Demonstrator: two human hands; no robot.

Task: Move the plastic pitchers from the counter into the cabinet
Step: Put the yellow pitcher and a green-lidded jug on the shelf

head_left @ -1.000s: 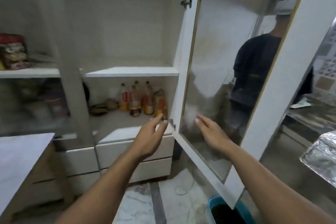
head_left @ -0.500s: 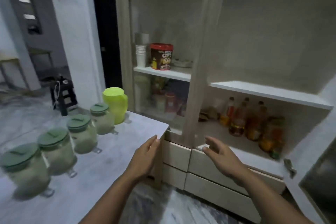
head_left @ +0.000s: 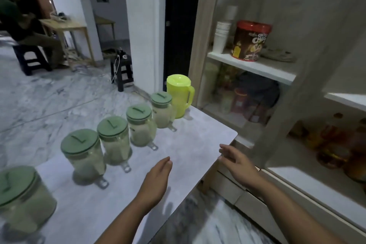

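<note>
Head cam showed both hands empty with fingers loosely spread, left hand (head_left: pixel 156 180) over the bench (head_left: pixel 198 138) and right hand (head_left: pixel 237 164) just past its right edge, while the pitchers sat untouched in a row: five green-lidded ones (head_left: pixel 113 140) and a yellow pitcher (head_left: pixel 179 95) at the far end. They stood so close together that grabbing one could probably knock its neighbour. The only partly readable label was "CHO" on a red-lidded tub (head_left: pixel 250 40) in the cabinet (head_left: pixel 251 67).

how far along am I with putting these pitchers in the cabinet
Done: nothing visibly moved yet; no pitcher shows in the cabinet. In hand: nothing; left hand and right hand hover open. Left: five green-lidded pitchers and the yellow pitcher on the counter.
</note>
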